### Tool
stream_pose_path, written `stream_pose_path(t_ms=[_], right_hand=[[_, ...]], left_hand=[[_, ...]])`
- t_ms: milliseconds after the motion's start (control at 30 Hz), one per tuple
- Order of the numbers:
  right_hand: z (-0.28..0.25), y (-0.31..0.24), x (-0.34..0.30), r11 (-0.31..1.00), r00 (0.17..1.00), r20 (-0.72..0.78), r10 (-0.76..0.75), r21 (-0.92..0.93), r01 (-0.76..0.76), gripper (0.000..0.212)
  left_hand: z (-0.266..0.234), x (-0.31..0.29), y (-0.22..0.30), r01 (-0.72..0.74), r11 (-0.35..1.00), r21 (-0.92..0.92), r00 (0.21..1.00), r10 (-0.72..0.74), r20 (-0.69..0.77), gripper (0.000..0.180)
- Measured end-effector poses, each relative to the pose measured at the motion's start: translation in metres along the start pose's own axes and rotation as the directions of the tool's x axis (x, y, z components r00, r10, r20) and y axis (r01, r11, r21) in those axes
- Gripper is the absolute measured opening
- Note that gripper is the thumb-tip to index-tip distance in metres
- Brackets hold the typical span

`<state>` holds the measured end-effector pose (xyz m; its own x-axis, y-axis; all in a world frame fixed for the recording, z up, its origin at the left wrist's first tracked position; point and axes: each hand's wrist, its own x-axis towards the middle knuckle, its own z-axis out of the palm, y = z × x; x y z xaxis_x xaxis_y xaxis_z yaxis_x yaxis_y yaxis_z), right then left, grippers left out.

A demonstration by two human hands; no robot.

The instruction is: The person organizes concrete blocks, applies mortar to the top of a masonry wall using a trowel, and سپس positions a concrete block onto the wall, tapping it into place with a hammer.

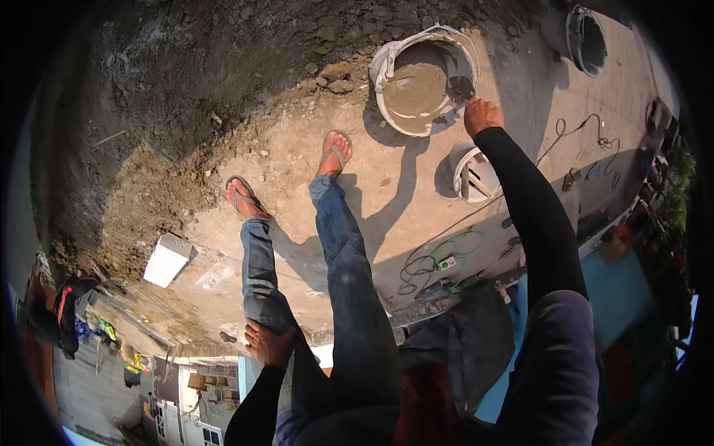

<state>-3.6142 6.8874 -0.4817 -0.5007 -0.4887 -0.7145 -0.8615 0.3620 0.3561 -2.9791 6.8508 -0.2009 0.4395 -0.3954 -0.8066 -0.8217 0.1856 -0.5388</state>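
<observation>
My right hand (483,117) is closed in a fist at the right rim of a pale, mortar-crusted bucket (381,70). From the fist a trowel (460,87) reaches into the bucket, its dark blade by the inner wall; the handle is hidden by my fingers. Wet grey-brown mortar (415,88) lies inside, with a smooth top. My left hand (269,343) rests on my jeans at the knee, fingers spread and holding nothing. Below my right wrist stands a smaller white bucket (476,175) with a flat wooden piece (480,183) in it.
Another bucket (587,43) lies tilted at the upper right. A green cord with a white socket box (446,263) and dark cables (558,137) trail over the concrete. Rough soil and rubble (223,59) border the far side. A white block-shaped container (167,260) sits left of my feet.
</observation>
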Motion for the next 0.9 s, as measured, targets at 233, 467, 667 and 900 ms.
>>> stream_pose_path(t_ms=[233, 467, 667, 900], right_hand=[[-0.047, 0.002, 0.002, 0.996, 0.991, 0.129, 0.041, 0.074, -0.051, 0.032], [-0.058, 0.009, -0.002, 0.994, 0.882, 0.471, 0.013, 0.091, -0.063, 0.040], [-0.006, 0.030, -0.015, 0.968, 0.841, 0.528, -0.115, 0.249, -0.024, 0.039], [-0.010, 0.012, -0.008, 0.892, 0.544, 0.823, -0.163, 0.359, -0.275, 0.049]], left_hand=[[0.010, 0.003, -0.005, 0.023, 1.000, -0.006, 1.000, -0.023, 0.013, 0.131], [0.006, 0.001, -0.013, 0.015, 1.000, 0.013, 1.000, -0.015, 0.022, 0.133], [0.012, 0.009, -0.013, -0.015, 1.000, -0.012, 1.000, 0.015, 0.015, 0.134], [0.004, 0.011, -0.012, -0.011, 1.000, -0.022, 0.998, 0.012, 0.058, 0.135]])
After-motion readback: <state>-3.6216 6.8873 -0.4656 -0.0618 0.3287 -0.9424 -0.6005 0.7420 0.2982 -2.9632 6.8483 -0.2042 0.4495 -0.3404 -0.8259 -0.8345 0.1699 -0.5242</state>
